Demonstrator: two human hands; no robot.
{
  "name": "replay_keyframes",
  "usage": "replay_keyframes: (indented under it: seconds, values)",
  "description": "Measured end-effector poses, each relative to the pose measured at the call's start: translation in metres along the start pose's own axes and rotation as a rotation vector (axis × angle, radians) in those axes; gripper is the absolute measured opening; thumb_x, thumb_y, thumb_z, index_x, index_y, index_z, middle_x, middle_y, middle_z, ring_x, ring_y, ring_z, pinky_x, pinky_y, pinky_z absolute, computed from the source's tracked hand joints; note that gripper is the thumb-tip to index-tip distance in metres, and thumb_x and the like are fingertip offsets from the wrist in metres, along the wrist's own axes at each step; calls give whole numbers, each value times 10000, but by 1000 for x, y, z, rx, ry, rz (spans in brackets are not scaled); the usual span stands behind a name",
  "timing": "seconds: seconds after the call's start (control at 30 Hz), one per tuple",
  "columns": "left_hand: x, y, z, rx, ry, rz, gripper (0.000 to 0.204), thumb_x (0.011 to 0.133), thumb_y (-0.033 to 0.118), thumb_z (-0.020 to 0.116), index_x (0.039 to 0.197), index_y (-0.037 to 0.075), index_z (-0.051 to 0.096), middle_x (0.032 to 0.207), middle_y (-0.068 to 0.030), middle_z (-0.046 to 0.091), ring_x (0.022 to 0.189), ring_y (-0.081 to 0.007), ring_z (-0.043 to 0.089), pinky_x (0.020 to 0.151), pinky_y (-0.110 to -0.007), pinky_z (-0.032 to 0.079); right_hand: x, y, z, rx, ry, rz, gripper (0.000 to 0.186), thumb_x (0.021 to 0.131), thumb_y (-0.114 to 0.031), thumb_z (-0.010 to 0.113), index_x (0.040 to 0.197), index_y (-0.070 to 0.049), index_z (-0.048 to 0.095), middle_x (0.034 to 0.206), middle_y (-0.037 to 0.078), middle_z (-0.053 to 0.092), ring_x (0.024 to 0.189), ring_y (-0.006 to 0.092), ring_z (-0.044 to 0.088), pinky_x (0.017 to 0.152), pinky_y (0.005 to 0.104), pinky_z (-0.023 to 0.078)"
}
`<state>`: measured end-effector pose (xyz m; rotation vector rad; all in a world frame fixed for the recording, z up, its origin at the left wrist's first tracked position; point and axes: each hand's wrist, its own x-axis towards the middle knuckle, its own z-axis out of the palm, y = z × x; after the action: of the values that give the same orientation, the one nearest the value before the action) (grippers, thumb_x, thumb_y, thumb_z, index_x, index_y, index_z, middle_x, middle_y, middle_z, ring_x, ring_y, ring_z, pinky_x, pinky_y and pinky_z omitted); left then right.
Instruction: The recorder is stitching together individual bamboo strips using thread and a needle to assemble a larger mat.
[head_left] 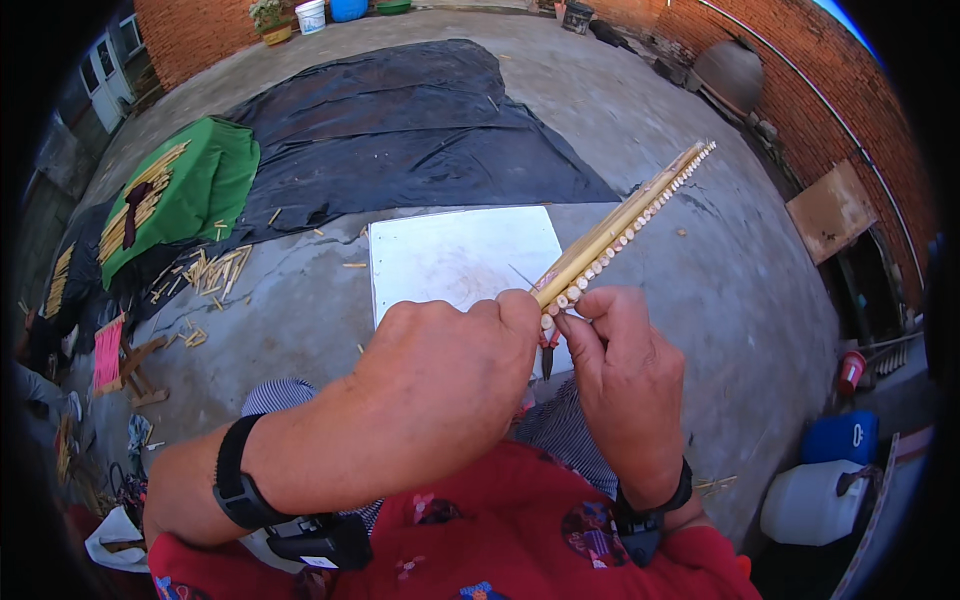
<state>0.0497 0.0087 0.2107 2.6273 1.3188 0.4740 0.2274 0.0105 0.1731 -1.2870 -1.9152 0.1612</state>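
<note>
A panel of pale yellow plant stalks (610, 235), lined up side by side with round cut ends showing along one edge, slants up to the right in front of me. My left hand (445, 365) is closed around its near end. My right hand (632, 390) pinches close to the lowest cut ends; whatever is between thumb and finger is hidden. A thin dark needle-like piece (521, 274) sticks out beside the left fingers. Below the hands, part of a tool with red handles, perhaps pliers (548, 355), shows over the white board (450, 250).
Beyond the board a black sheet (400, 120) covers the concrete. To the left, bundled stalks (145, 205) lie on a green cloth (215, 165), with loose stalk pieces (215, 272) nearby. A pink-seated folding stool (110, 355) stands left. White and blue jugs (815, 503) stand at right.
</note>
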Motion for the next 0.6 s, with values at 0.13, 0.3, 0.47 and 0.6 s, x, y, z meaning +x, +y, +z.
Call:
replay_keyframes:
  seconds: [0.13,0.3,0.47,0.6]
  values:
    - [1,2,1,-16,31,-1,183,881,134,583,905,-4,464,608,-176,599,526,-386,610,449,-476,465,4,2,-7,-137,-24,-193,114,851,-61,677,944,-65,610,721,106,620,627,293,597,567,391,450]
    - [5,3,4,5,28,-1,178,887,141,574,898,-1,468,589,-172,596,517,-387,612,453,-481,474,5,2,-14,-214,-41,-217,118,847,-40,656,952,-58,603,730,109,634,637,266,626,596,377,466]
    - [6,4,5,21,28,-20,178,884,141,576,902,-1,470,593,-173,600,523,-385,617,462,-479,484,1,4,-8,12,-19,-47,128,841,-19,653,957,-55,614,764,113,646,670,289,636,604,385,488]
    - [4,2,6,32,68,8,177,881,140,576,905,-2,473,591,-171,600,523,-384,618,465,-476,487,0,8,-5,95,-33,-16,125,835,-17,661,944,-57,615,784,118,646,678,309,635,587,389,491]
